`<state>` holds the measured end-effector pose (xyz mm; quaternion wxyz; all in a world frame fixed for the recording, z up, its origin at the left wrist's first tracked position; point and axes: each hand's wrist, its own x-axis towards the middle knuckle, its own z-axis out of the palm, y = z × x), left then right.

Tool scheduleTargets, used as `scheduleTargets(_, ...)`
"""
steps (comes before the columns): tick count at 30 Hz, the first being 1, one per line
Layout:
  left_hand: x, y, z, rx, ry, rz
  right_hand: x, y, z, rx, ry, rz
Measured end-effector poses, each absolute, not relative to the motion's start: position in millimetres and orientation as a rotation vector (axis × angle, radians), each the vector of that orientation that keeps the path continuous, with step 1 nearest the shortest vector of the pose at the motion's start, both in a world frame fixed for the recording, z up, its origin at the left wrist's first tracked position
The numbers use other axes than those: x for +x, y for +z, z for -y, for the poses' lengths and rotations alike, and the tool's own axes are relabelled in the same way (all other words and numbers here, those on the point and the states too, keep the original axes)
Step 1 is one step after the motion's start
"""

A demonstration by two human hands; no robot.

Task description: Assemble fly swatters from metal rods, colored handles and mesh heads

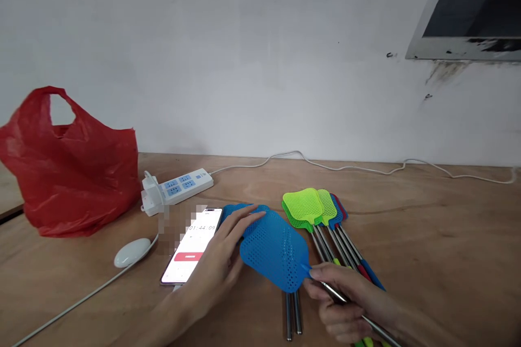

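Observation:
My right hand [345, 298] is closed around the metal rod of a blue fly swatter [277, 252], near the neck. The swatter's perforated head points left, tilted above the table. My left hand [228, 244] has its fingers stretched out at the far left edge of that head. Another blue fly swatter head [254, 209] lies partly hidden behind my left fingers. Below the held head, two metal rods [293, 314] stick out. Beyond my right hand lies a group of fly swatters with yellow-green [303, 206], green, blue and red heads, overlapping, their handles partly hidden by my hand.
A lit phone [193, 249] lies left of my left hand. Further left are a white mouse-shaped object [132, 252] with a cable, a white power strip [187, 187] and a red plastic bag [77, 168]. A white cord [345, 168] runs along the wall.

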<state>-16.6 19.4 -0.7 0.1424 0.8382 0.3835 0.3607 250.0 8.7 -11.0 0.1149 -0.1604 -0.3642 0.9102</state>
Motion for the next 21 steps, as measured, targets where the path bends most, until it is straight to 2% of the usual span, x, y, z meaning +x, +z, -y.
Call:
scheduleTargets(4, -20.1, -0.4, -21.0, 2.456, 1.029, -1.109, 251.2, -13.2, -11.7, -0.390, 2.728, 1.096)
scheduleTargets(14, -13.7, 9.2, -16.0, 2.165, 0.957, -1.207, 251.0, 8.7, -0.8, -0.743, 2.410, 1.347)
scheduleTargets(21, -7.9, 12.9, -18.1, 1.698, 0.929, -1.104, 253.7, -3.7, -2.8, -0.891, 2.123, 1.573)
